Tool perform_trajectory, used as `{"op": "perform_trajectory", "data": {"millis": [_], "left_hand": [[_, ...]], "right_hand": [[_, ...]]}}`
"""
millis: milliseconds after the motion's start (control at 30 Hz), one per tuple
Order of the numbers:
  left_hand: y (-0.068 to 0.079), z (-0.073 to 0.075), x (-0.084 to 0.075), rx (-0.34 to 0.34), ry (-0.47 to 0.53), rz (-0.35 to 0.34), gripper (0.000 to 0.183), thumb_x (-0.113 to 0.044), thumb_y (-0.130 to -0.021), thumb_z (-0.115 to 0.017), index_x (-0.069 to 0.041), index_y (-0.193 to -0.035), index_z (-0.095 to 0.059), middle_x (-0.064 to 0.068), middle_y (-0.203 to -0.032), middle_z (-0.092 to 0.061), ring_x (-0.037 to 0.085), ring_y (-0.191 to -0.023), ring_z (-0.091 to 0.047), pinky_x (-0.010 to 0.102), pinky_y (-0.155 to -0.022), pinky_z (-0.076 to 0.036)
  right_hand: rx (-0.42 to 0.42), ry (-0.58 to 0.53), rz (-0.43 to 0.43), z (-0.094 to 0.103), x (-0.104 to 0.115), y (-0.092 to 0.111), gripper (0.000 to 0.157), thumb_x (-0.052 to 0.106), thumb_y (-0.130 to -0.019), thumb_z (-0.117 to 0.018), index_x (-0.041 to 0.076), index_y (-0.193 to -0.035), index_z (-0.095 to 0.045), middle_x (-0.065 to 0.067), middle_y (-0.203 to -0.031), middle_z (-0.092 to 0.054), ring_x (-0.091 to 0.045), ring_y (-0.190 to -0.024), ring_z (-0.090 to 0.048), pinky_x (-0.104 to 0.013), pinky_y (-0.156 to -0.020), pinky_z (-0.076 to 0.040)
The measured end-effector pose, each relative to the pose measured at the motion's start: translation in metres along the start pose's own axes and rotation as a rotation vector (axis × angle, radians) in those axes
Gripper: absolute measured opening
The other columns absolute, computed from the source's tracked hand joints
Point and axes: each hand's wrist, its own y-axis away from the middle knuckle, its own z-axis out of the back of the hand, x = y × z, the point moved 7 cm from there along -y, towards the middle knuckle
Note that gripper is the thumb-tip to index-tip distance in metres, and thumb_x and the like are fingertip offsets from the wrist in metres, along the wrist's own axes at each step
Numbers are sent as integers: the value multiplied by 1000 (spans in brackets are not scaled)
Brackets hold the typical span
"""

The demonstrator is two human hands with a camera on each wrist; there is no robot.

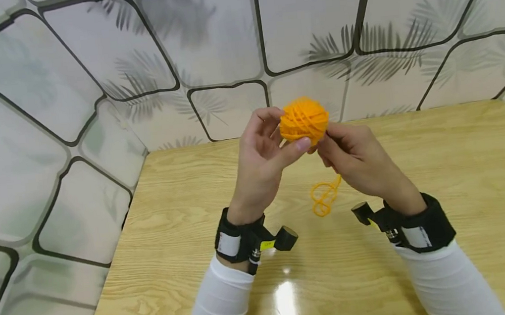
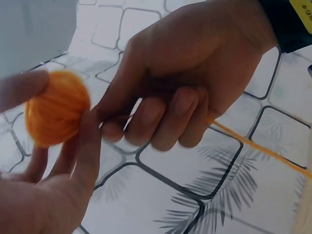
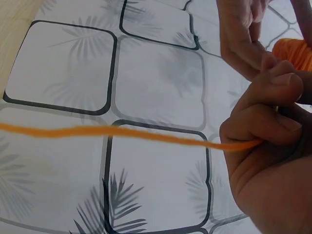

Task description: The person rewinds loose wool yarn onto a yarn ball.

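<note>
An orange ball of yarn (image 1: 304, 120) is held up above the far part of the table, its strands wound in crossing layers. My left hand (image 1: 262, 164) grips it from the left, thumb at the lower front and fingers behind. Close against the ball's right side, my right hand (image 1: 362, 159) pinches the yarn strand between thumb and forefinger. In the right wrist view the loose yarn (image 3: 161, 137) runs out from under the curled fingers of that hand. The tail of yarn (image 1: 322, 200) shows as loops below the right hand in the head view.
A wood-grain table (image 1: 176, 266) spreads beneath both arms. Behind it and to the left stand walls (image 1: 218, 34) with a dark-lined stone and leaf pattern. Each wrist wears a black strap with a small camera, the left wrist camera (image 1: 285, 238) hanging inward.
</note>
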Motion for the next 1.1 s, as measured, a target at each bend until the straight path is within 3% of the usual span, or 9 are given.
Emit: {"op": "perform_trajectory", "data": {"millis": [133, 233, 333, 433, 600, 700, 800, 933, 1100], "left_hand": [[0, 6, 0, -171, -123, -53, 35, 3, -79, -64, -5, -103, -40, 10, -110, -48, 27, -102, -51, 38, -85, -45], [0, 5, -8, -208, -328, -86, 36, 0, -78, -67, -3, -99, -38, 11, -108, -49, 26, -94, -53, 38, -77, -47], [0, -2, -16, -123, -501, -82, 36, -2, -77, -68, 0, -98, -39, 12, -104, -50, 23, -87, -54, 38, -70, -48], [-1, -9, -16, 27, -536, -19, 35, 0, -78, -67, 1, -100, -40, 13, -99, -52, 22, -86, -55, 41, -70, -48], [4, -21, -8, 276, -397, 136, 35, 4, -78, -64, 0, -103, -40, 15, -97, -53, 24, -87, -57, 43, -75, -49], [7, -28, -4, 366, -248, 201, 45, 7, -79, -62, -1, -115, -37, 17, -107, -52, 28, -94, -56, 46, -81, -48], [6, -30, -4, 352, -162, 158, 54, 10, -79, -60, 0, -125, -34, 19, -116, -50, 31, -101, -54, 48, -83, -46], [3, -26, 0, 246, -128, 74, 53, 10, -77, -62, 2, -125, -39, 19, -119, -47, 32, -103, -53, 48, -84, -46], [4, -19, 11, 161, -37, 114, 53, -5, -80, -67, -1, -126, -41, 20, -121, -47, 30, -106, -53, 45, -87, -45]], "right_hand": [[26, 93, -32, -5, 4, 2, 15, 13, -95, -48, 20, -89, -60, 5, -65, -47, -10, -48, -37, -26, -44, -31], [11, 113, -29, 0, 8, 6, 15, 12, -93, -52, 23, -87, -60, 6, -64, -47, -9, -48, -36, -27, -45, -30], [-24, 105, -11, 9, 14, 7, 14, 7, -90, -55, 19, -86, -61, 5, -63, -45, -8, -47, -35, -26, -43, -29], [-82, 99, 18, 21, 21, 7, 13, 1, -88, -56, 12, -84, -62, 4, -63, -45, -7, -48, -36, -25, -43, -29], [-201, -23, 76, 37, 24, 5, 12, -6, -84, -56, 2, -79, -62, -1, -64, -47, -6, -50, -35, -23, -43, -28], [-235, -134, 96, 40, 17, 3, 10, -7, -85, -55, -1, -79, -60, -3, -62, -45, -6, -48, -34, -22, -42, -26], [-254, -170, 82, 38, 7, 1, 10, -5, -87, -53, -2, -80, -58, -4, -59, -43, -8, -46, -35, -23, -40, -27], [-270, -184, 22, 33, -4, 0, 11, 0, -91, -50, -3, -85, -58, -6, -60, -44, -11, -46, -36, -24, -39, -28], [-290, -248, 9, 31, -7, 1, 12, 1, -92, -48, -5, -88, -57, -8, -60, -43, -13, -46, -34, -25, -39, -27]]}}
